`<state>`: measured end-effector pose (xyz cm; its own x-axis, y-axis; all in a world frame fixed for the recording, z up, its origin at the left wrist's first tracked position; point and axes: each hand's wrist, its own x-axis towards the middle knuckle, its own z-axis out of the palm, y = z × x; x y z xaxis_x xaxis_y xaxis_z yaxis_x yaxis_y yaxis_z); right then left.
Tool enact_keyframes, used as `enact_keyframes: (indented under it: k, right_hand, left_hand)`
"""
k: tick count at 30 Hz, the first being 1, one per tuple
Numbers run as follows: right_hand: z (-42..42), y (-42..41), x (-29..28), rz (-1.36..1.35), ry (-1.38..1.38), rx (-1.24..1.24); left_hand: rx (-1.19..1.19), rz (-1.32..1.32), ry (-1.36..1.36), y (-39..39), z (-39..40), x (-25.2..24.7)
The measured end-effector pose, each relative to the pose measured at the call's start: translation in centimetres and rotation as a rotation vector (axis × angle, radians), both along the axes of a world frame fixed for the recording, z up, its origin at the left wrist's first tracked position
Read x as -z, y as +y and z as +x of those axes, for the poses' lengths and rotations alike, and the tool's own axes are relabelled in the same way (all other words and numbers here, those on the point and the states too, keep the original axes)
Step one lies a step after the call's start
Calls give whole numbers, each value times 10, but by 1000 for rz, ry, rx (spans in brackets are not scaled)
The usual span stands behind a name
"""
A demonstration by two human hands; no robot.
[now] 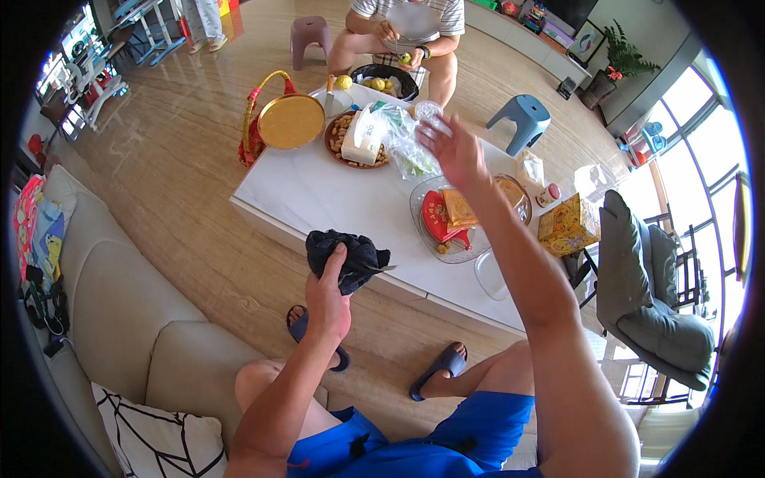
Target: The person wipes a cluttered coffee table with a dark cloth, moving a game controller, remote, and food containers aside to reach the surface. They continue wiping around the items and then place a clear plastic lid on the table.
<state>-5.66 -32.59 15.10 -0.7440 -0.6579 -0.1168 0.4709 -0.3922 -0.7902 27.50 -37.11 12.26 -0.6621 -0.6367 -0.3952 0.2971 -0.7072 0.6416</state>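
Note:
My left hand [327,293] grips a bunched dark cloth [346,257], held up in front of the near edge of the white coffee table [311,200]. My right hand [457,156] is stretched out over the table with its fingers apart, and nothing shows in it. Beside its fingers lies a clear plastic bag [407,134]; whether they touch it I cannot tell. A white tissue pack [362,137] rests on a round tray of peanuts [338,132]. Below my right forearm, a clear glass dish [424,242] holds a red packet [438,215] and an orange packet [459,209].
Across the table a seated person [412,36] works on a green fruit over a black-lined bin [411,86]. A knife [329,98] lies by a golden round lid [291,121]. At right stand a yellow box [569,226], a blue stool [523,119] and a grey chair [648,293].

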Motion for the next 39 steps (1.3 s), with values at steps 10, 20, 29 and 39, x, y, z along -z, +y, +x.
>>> enact_keyframes:
  k: [10, 20, 29, 39]
  right_hand:
    - [247, 154, -4, 582, 1034, -178]
    - [295, 223, 40, 855, 1063, 103]
    - [299, 246, 53, 762, 113, 135]
    - [234, 175, 134, 1108, 1285, 445]
  left_hand:
    - [540, -358, -184, 50, -9, 42]
    - [1107, -416, 19, 96, 10, 31]
    - [1321, -1380, -245, 98, 46, 41]
    - [1668, -1582, -297, 106, 73, 49]
